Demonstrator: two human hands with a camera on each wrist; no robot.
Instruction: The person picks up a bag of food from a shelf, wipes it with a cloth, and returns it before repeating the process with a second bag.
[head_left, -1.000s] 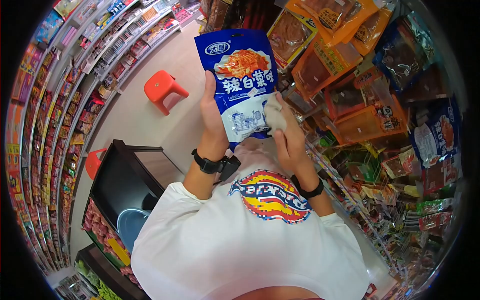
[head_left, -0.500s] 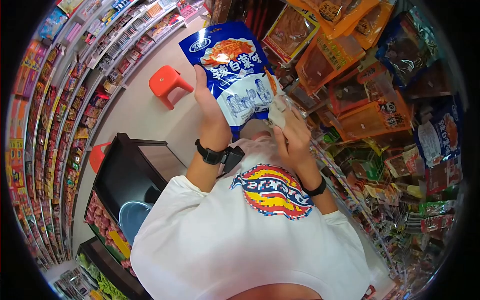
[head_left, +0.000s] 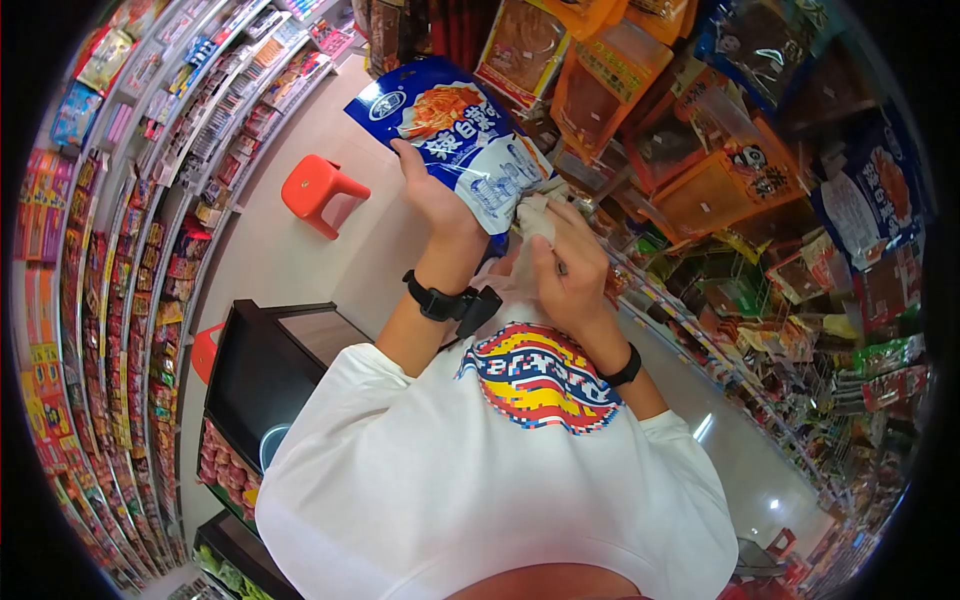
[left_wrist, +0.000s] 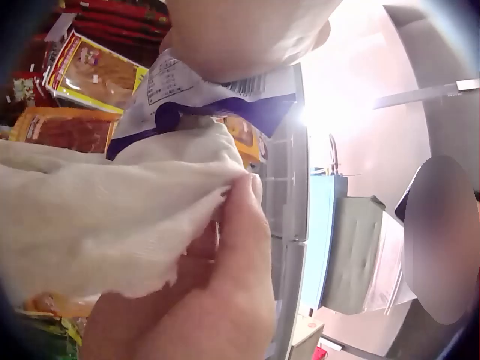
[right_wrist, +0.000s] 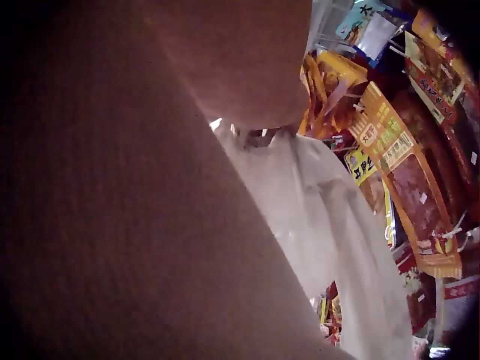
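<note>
A blue and white food packet (head_left: 455, 130) with a picture of orange-red food lies tilted in the left hand (head_left: 438, 195), the thumb along its left edge and the other fingers hidden behind it. The right hand (head_left: 575, 265) pinches a whitish cloth (head_left: 535, 212) against the packet's lower right corner. In the left wrist view the cloth (left_wrist: 112, 217) spreads below the packet's bottom edge (left_wrist: 165, 116), gripped by the right hand (left_wrist: 217, 292). Pale cloth (right_wrist: 322, 217) hangs beside the hand in the right wrist view.
Hanging packets (head_left: 730, 180) crowd the rack on the right. A red stool (head_left: 322, 192) stands on the floor at left, past the hands. Stocked shelves (head_left: 130, 300) curve along the far left, and a black-framed stand (head_left: 265, 370) is at lower left.
The packet has tilted further to the left and moved lower. The right hand with the cloth has shifted to the packet's lower right corner.
</note>
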